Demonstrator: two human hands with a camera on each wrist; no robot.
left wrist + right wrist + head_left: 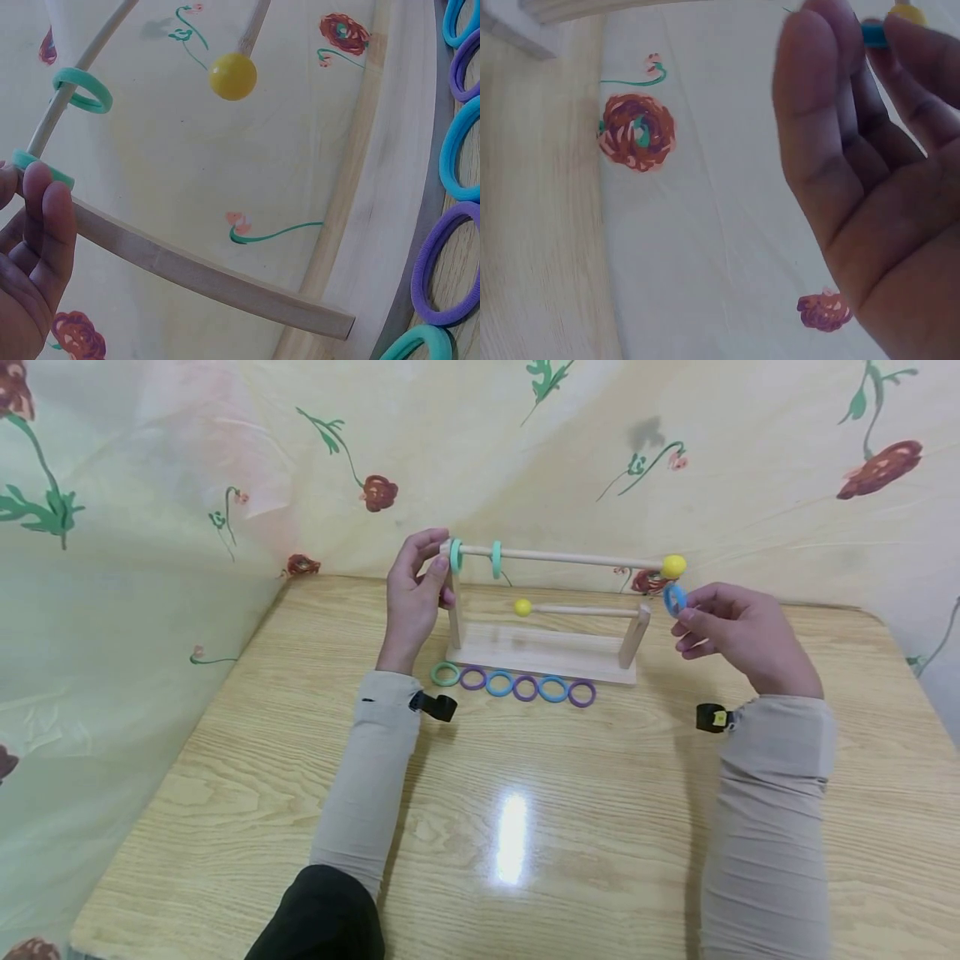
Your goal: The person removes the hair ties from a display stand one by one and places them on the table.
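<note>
Wood-grain table (600, 810), cream flower-printed backdrop (465, 435) behind, bright light reflection (512, 839)

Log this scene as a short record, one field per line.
Left hand: grips the top of the left post
Right hand: pinches a blue ring near the upper ball
Upper rod: two green rings toward its left end
Lower rod: no rings; yellow ball at its left end
Ring row, left to right: green, purple, blue, purple, blue, purple

High head view, close wrist views
</note>
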